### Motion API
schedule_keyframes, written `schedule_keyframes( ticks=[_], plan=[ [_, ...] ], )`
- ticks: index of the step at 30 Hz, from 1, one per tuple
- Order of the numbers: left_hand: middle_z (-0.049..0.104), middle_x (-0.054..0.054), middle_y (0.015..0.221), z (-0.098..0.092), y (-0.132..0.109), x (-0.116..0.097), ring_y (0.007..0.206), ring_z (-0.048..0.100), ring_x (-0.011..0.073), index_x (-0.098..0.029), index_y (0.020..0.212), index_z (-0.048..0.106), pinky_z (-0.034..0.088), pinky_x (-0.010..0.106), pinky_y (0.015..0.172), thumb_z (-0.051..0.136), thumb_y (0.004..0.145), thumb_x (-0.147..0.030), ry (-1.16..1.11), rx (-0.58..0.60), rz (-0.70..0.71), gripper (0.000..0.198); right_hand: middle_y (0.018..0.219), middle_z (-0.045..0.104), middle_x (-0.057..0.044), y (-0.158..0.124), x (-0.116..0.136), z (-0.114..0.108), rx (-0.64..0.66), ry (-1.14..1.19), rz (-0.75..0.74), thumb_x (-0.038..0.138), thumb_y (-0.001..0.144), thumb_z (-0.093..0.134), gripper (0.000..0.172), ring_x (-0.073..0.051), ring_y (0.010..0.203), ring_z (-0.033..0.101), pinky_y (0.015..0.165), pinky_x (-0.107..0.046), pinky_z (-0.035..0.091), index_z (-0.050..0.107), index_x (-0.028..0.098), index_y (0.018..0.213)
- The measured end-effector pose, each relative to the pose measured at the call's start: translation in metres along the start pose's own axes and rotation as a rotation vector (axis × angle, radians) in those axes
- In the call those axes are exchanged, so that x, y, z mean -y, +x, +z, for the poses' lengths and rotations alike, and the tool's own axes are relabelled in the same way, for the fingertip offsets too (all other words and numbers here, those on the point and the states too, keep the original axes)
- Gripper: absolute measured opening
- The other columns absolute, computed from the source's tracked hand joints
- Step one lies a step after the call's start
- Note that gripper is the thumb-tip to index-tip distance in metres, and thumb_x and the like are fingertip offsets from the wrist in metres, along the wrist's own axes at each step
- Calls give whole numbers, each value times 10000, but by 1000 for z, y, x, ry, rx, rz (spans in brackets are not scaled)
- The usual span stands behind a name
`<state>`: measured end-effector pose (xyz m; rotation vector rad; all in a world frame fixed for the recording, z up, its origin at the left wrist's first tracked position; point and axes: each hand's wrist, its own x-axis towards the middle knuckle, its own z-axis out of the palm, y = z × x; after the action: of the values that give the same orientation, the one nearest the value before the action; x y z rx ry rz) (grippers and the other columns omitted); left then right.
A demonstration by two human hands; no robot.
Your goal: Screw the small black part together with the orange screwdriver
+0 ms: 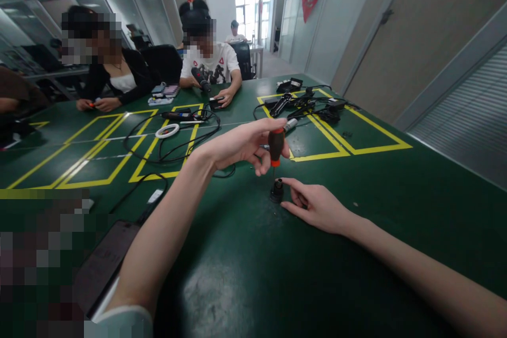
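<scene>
My left hand (259,142) is closed around the dark handle of a screwdriver (276,145) with orange-red ends, its thumb across the top. The screwdriver stands upright, its thin shaft pointing down to a small black cylindrical part (277,191) on the green table. Whether the tip sits in a screw is too small to see. From the right, my right hand (317,205) pinches that black part, index finger at its upper end and thumb low near its base.
Black cables and devices (304,105) lie beyond my hands inside yellow tape outlines. To the left are a white ring (167,131), looped cable and a dark phone-like slab (106,259) by my left forearm. Two people sit across the green table (237,274), one holding a black tool (201,80).
</scene>
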<state>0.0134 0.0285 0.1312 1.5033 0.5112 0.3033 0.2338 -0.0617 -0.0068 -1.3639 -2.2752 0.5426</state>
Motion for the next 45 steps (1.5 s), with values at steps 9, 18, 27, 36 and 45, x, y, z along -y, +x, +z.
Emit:
schedule_keyframes(
  ticks=[9,18,27,36,45],
  plan=[
    [764,122,936,-2,0,0,626,647,145,-120,908,699,528,260,570,589,912,-581,5,-5,-33,474,719,617,30,-2,-2,-3,-136,17,-25,337,973,574,408,-132,522,523,551,-260,400,564,183,1351],
    [700,55,810,7,-4,-7,606,608,111,-122,933,736,505,228,538,728,848,-623,134,-51,0,508,877,665,-28,-4,0,-4,-211,19,-102,292,981,557,370,-151,608,570,599,-289,466,571,180,1334],
    [769,118,963,3,-2,-4,642,702,132,-115,902,690,594,262,629,838,766,-553,85,-37,-11,482,1303,619,-143,-4,3,-4,-272,29,-149,277,988,567,424,-176,781,662,633,-309,563,506,229,1404],
    [755,80,1010,1,-2,2,720,724,129,-137,1055,631,620,284,711,759,802,-166,242,-61,67,286,1437,578,-156,-3,1,3,-356,0,-288,204,976,586,607,-279,1149,686,758,-361,651,396,288,1547],
    [704,-5,957,23,-8,-1,771,689,165,-235,1365,517,524,266,708,734,822,-187,981,-339,350,587,1432,602,-158,-2,1,4,-322,-31,-326,199,978,580,582,-307,1261,651,974,-477,627,425,267,1535]
  ],
)
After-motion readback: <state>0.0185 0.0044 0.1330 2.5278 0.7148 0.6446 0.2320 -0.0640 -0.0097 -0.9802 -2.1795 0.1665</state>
